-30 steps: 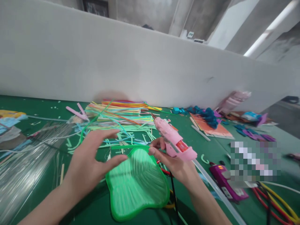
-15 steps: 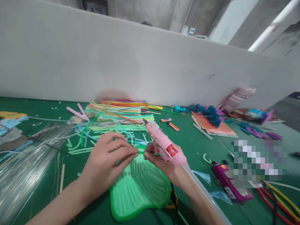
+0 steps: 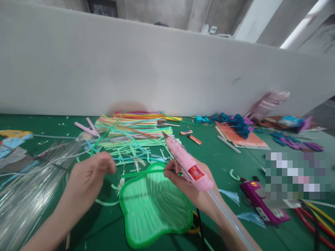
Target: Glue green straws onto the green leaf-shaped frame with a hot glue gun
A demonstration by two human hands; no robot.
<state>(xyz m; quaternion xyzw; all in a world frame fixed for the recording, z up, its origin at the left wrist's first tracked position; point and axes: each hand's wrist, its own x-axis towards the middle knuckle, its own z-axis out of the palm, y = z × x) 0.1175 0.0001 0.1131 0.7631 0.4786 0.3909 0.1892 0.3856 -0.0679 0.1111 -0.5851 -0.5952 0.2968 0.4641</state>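
My right hand [image 3: 192,176] is closed around a pink hot glue gun [image 3: 183,157], its nozzle pointing up and left and a clear glue stick out of its back. The thumb and forefinger of that hand also pinch a thin green strip [image 3: 142,173], which stretches left across the top of a green leaf-like piece [image 3: 154,209] with a raised rim and ribbed surface. My left hand [image 3: 94,174] hovers left of the piece, fingers curled in; what they hold, if anything, is hidden. Behind it lies a longer green strip [image 3: 107,133].
Bundled coloured strips [image 3: 131,125] lie against the white partition [image 3: 157,73]. Clear rods [image 3: 31,205] fill the left side, near a yellow glue gun [image 3: 15,134]. Two lighters [image 3: 194,139], orange sheets [image 3: 242,137] and a purple device [image 3: 261,202] with cables are to the right.
My left hand has drawn away to the left from the top of the green piece and curled up. The thin green strip now shows stretched across. My right hand keeps its hold.
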